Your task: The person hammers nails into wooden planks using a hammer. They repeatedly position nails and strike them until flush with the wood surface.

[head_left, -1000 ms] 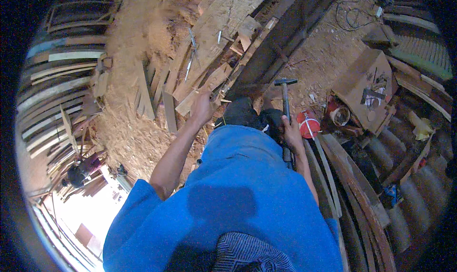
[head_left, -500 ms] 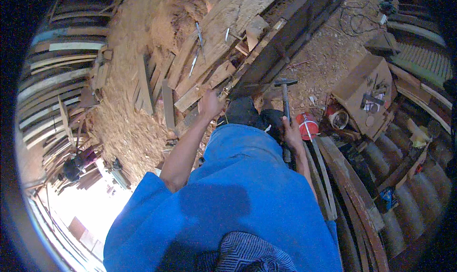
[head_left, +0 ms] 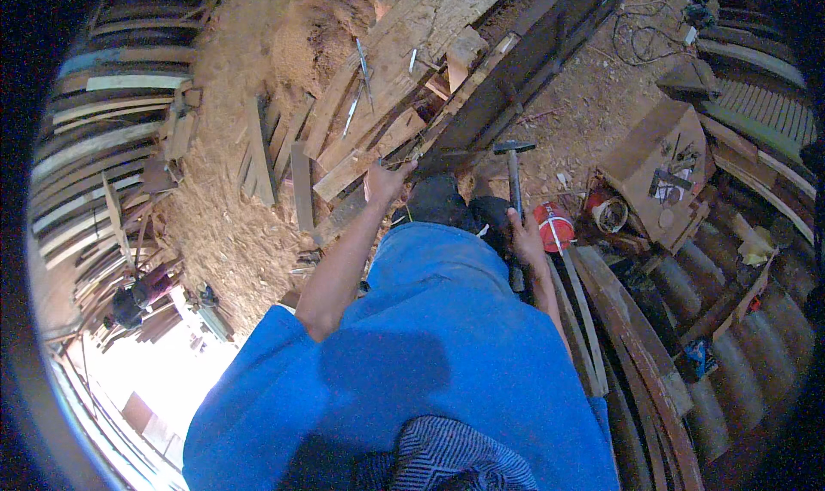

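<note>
The right hand (head_left: 526,237) is clenched around a hammer (head_left: 514,169) whose head stands above it, while the left hand (head_left: 384,180) pinches a plank (head_left: 365,160)

A single wide fisheye view from the person's head looks steeply down over their blue shirt (head_left: 430,345), which fills the lower middle of the frame close to the lens. Beyond the shirt, toward the top, lie wooden planks (head_left: 387,104) on a sawdust floor, further off. Straight edges bend near the dark circular rim; no second view overlaps.
</note>
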### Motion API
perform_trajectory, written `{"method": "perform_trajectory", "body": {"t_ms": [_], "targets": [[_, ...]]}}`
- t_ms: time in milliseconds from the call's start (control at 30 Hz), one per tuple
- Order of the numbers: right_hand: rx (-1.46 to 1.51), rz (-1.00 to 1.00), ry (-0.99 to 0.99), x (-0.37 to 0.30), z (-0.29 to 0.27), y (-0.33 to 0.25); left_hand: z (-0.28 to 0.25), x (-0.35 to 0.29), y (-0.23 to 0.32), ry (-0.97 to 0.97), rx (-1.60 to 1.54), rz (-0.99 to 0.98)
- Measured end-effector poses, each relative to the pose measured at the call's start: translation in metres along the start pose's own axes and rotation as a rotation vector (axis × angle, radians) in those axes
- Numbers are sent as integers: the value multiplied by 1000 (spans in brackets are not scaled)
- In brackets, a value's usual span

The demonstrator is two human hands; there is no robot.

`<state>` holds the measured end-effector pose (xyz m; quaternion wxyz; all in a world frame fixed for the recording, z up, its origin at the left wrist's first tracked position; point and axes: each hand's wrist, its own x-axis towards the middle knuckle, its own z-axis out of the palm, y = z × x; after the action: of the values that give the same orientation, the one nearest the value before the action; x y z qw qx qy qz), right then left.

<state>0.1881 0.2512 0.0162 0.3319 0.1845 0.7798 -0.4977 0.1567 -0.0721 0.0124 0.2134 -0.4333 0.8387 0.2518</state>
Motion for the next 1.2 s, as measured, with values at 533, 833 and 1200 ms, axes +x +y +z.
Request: {"method": "perform_trajectory", "body": {"t_ms": [533,833,1200], "targets": [[-3,1,-4,9,7,21,-13,-3,-12,127,3,603],[152,119,-16,-21,5,-19,2,17,-10,-36,105,600],[251,219,53,-34,18,-4,-49,-9,-31,39,-47,603]]}}
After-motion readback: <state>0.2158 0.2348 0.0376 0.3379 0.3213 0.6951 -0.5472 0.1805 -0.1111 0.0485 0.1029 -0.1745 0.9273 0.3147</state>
